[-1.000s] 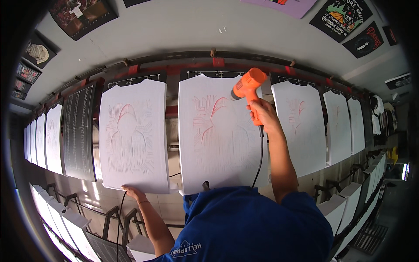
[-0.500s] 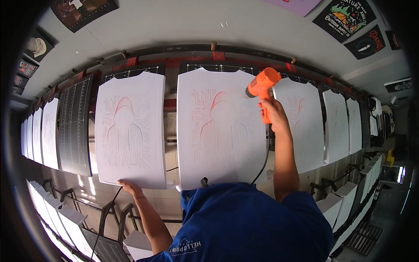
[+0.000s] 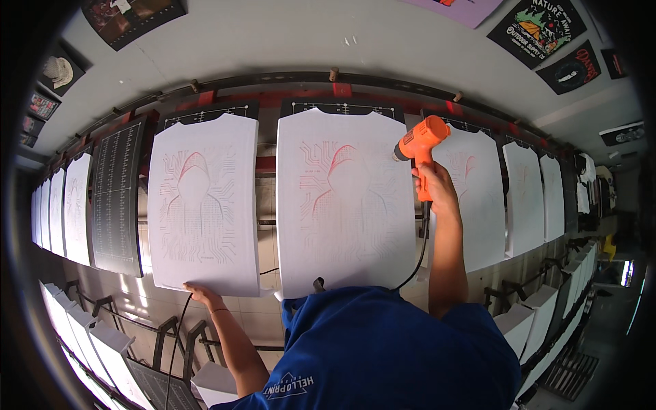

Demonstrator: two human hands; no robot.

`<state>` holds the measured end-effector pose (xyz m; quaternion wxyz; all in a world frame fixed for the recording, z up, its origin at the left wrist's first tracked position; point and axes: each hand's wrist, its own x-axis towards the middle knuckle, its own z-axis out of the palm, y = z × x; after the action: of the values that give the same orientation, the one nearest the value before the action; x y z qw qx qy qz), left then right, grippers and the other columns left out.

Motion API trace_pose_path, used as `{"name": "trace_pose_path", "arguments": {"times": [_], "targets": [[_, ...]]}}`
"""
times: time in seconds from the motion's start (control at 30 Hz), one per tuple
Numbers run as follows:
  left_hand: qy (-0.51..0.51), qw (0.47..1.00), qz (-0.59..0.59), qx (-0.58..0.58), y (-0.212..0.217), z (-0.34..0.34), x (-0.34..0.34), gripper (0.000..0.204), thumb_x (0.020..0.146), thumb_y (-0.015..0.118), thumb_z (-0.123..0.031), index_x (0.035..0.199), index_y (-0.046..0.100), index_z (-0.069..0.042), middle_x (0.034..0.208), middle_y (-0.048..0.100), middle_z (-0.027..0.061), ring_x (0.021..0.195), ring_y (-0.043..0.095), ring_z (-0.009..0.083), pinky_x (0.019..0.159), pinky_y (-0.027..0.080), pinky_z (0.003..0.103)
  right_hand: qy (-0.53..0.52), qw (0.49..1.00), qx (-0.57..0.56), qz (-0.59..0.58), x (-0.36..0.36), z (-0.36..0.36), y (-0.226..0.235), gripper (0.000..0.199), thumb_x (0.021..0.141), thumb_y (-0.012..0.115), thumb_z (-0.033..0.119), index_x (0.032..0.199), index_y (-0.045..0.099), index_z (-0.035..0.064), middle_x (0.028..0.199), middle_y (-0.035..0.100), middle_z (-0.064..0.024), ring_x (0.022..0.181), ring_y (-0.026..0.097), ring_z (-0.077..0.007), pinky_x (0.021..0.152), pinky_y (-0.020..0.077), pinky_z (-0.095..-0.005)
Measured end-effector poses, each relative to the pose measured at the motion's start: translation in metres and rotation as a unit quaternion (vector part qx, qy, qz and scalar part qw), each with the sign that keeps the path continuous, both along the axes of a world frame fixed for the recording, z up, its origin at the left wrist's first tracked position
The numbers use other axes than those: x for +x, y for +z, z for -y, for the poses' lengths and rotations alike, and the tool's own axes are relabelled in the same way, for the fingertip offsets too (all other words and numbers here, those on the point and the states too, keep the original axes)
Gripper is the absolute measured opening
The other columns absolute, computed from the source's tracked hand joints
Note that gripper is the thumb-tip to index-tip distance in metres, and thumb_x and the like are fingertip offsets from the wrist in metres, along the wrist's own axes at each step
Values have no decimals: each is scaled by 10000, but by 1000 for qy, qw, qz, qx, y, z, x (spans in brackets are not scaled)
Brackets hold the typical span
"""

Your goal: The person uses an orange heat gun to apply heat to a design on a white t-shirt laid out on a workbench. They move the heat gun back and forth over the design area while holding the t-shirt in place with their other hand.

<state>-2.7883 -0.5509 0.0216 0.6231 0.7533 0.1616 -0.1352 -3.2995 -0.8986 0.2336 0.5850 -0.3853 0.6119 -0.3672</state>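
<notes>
My right hand [image 3: 437, 191] is wrapped round the handle of an orange heat gun [image 3: 421, 140]. Its dark nozzle points left at the upper right edge of a white T-shirt [image 3: 348, 212]. That shirt lies flat on a dark board and bears a faint red and blue print of a hooded figure among circuit lines. At the lower edge of the neighbouring shirt [image 3: 205, 273] on the left, my left hand [image 3: 200, 295] is closed at a black cord [image 3: 179, 328], its fingertips by the board's edge. Part of this grip is hidden.
More shirts on boards [image 3: 478, 198] stretch along both sides, with a bare dark board [image 3: 119, 198] at left. A long rail [image 3: 266, 77] runs behind them. Below are black metal frames [image 3: 164, 328] and another row of boards. A black cable [image 3: 418, 263] hangs from the heat gun.
The heat gun in my right hand has shifted slightly right and down, away from the middle shirt's print. The cord below my left hand has swung right; that hand stays in place.
</notes>
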Motion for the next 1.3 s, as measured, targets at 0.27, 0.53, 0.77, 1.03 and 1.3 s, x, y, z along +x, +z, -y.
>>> {"name": "trace_pose_path", "arguments": {"times": [0.27,0.53,0.77,1.03,1.3], "targets": [[1,1000,22,-18,-1,-1,3,730,951,380,-547,1221,489,123,1181,566,181,991,572,270,858,483,395,127,991,14,36,48,-16,3,302,887,565,230,1082,557,-1,895,615,-71,661,536,-90,561,450,-251],[23,999,16,-43,11,8,-8,770,935,394,-571,1202,496,144,1174,570,199,981,578,291,853,485,407,16,1000,13,2,0,-17,1,309,880,590,228,1109,558,23,856,618,-38,648,530,-79,559,455,-234],[21,1000,2,-6,10,7,-5,766,926,411,-587,1113,553,142,1081,605,190,909,577,281,814,485,406,65,998,14,10,20,-28,5,320,878,597,226,1121,554,23,894,624,-55,667,540,-80,566,457,-236],[7,999,20,-44,-3,-1,-2,743,943,400,-567,1134,544,137,1121,596,158,937,574,249,828,485,386,46,999,28,-8,-1,-37,5,330,887,582,218,1141,546,9,890,620,-59,656,532,-85,563,453,-241],[11,998,3,-63,-6,0,2,724,951,396,-553,1220,499,111,1210,555,153,1024,556,256,888,469,373,88,995,40,18,20,-54,10,309,889,597,211,1124,538,18,917,630,-73,672,532,-90,583,463,-246]]}}
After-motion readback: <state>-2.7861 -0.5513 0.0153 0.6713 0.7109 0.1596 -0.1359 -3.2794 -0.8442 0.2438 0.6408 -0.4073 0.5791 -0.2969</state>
